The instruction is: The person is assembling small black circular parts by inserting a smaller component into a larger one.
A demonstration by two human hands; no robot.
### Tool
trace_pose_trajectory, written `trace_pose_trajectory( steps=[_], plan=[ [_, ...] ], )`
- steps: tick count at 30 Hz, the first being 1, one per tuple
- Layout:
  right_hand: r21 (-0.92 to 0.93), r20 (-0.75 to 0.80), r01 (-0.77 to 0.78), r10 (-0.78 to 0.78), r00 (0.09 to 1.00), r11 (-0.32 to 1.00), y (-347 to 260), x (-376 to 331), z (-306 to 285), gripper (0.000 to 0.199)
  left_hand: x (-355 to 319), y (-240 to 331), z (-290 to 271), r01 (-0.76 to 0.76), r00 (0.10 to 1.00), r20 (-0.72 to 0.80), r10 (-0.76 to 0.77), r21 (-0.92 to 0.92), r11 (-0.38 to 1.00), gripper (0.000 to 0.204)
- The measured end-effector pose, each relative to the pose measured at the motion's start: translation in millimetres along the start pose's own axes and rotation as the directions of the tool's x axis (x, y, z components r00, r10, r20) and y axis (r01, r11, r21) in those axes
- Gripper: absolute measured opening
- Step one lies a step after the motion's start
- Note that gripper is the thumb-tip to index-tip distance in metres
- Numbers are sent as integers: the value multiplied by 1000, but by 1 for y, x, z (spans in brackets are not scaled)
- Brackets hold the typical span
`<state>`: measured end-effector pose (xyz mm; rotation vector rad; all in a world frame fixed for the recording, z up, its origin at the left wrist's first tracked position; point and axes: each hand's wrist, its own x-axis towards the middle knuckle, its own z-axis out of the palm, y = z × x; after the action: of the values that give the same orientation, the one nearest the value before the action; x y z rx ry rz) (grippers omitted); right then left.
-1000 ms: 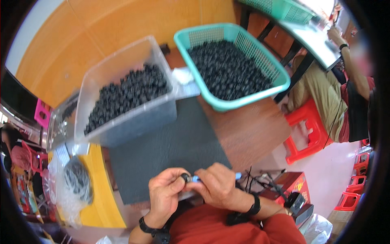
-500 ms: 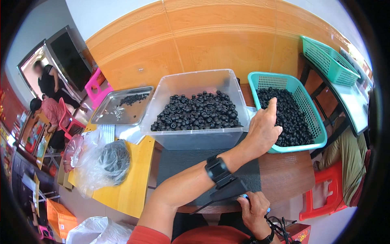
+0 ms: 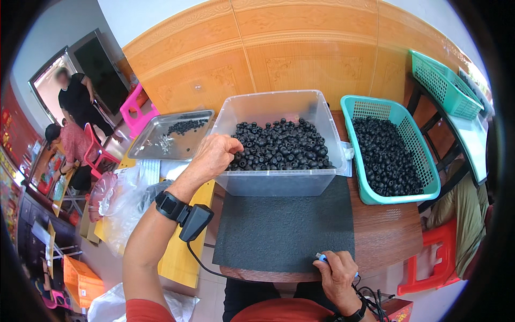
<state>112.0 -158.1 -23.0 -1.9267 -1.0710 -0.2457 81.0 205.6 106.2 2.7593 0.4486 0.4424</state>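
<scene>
My left hand (image 3: 212,156) is at the left side of a clear plastic bin (image 3: 279,185), its fingers curled together beside the black ring-like pieces (image 3: 281,145) heaped inside. Whatever those fingers hold, if anything, is hidden. Low in the view, by the front edge of a dark mat (image 3: 284,231), my right hand (image 3: 340,280) is closed around a small blue tool (image 3: 322,257) with a short light tip. Most of the tool is covered by the fingers. A teal basket (image 3: 399,200) to the right of the bin holds more black pieces.
A metal tray (image 3: 185,146) with small black and silvery bits lies left of the bin. Clear plastic bags (image 3: 120,212) rest on the yellow table (image 3: 185,257). A red stool (image 3: 437,263) stands at right. Two people are at the far left; someone's trousered leg shows at right.
My left hand has swung left from the teal basket to the clear bin's left side, its fingers now curled. My right hand stays at the mat's front edge with the blue tool.
</scene>
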Motion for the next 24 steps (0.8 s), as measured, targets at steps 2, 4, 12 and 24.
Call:
trace_pose_trajectory(
  steps=[2,4,12,24],
  plan=[
    [-8,17,0,0,1000,1000,0,0,-1,21,3,-9,4,-67,998,16,67,39,997,20],
    [-16,33,-6,6,999,1000,0,-1,-2,21,9,-13,8,-106,994,44,100,173,979,21],
    [-6,40,28,-27,999,1000,1,-3,3,23,22,-11,14,-76,990,136,43,252,965,21],
    [-27,66,55,-53,996,998,0,-5,3,22,24,-14,18,-165,981,139,139,198,966,24]
  ],
)
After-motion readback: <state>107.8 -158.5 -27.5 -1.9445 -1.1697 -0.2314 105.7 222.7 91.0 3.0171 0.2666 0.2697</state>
